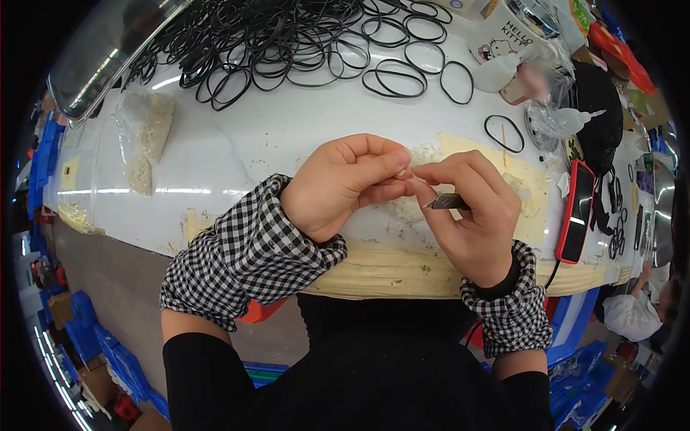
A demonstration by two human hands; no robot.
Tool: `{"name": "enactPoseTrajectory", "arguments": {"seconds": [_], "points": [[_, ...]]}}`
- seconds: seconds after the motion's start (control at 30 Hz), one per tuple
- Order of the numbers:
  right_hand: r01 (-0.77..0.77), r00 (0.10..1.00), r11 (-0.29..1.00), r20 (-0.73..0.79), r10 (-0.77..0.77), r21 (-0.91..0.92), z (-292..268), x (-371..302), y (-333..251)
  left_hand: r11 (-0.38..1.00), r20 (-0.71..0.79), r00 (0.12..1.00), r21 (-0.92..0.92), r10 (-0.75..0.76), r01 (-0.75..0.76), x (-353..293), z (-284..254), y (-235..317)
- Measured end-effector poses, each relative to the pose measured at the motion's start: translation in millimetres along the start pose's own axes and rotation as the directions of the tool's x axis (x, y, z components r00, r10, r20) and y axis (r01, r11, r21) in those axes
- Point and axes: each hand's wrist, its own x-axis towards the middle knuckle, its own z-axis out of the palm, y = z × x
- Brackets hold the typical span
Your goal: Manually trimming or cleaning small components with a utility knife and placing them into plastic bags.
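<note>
Close together above the white table (215,154), my two hands meet at their fingertips. My left hand (352,179) is closed in a pinch on a tiny pale piece (403,173), mostly hidden by the fingers. Thumb and forefinger of my right hand (474,208) come up against the same spot. A small knife (447,202) with a pointed metal blade lies in the curl of my right hand, its tip toward the left hand. Under and behind the hands, small whitish bits (427,153) are scattered on the table and on yellow tape (528,219).
A heap of black rubber rings (273,36) covers the far side, with a single ring (504,133) nearer. At left lies a clear bag of pale bits (149,136). A red-cased phone (577,212) with a cable rests at right, near a white cup (514,36). Yellow tape covers the near edge (388,275).
</note>
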Motion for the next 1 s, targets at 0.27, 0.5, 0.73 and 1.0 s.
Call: {"name": "enactPoseTrajectory", "arguments": {"seconds": [0.27, 0.5, 0.73, 1.0], "points": [[0.016, 1.000, 0.997, 0.016, -0.014, -0.078, 4.0, -1.8, 0.2, 0.995, -0.060, 0.993, 0.035, 0.099, -0.097, -1.1, 2.0, -2.9], [0.014, 1.000, 0.999, -0.021, -0.015, -0.041, 5.4, 1.7, -1.3, 0.992, -0.042, 0.995, 0.086, 0.093, -0.089, -4.0, 5.4, -3.0], [-0.023, 1.000, 0.999, -0.009, 0.023, -0.046, 8.7, 3.8, -6.5, 0.982, -0.068, 0.980, 0.048, 0.187, -0.184, -1.8, 5.9, -9.0], [-0.053, 0.997, 0.998, -0.064, 0.052, -0.015, 3.3, 8.2, -4.9, 0.994, 0.060, 0.992, -0.020, 0.111, -0.110, -4.5, 8.6, -2.4]]}}
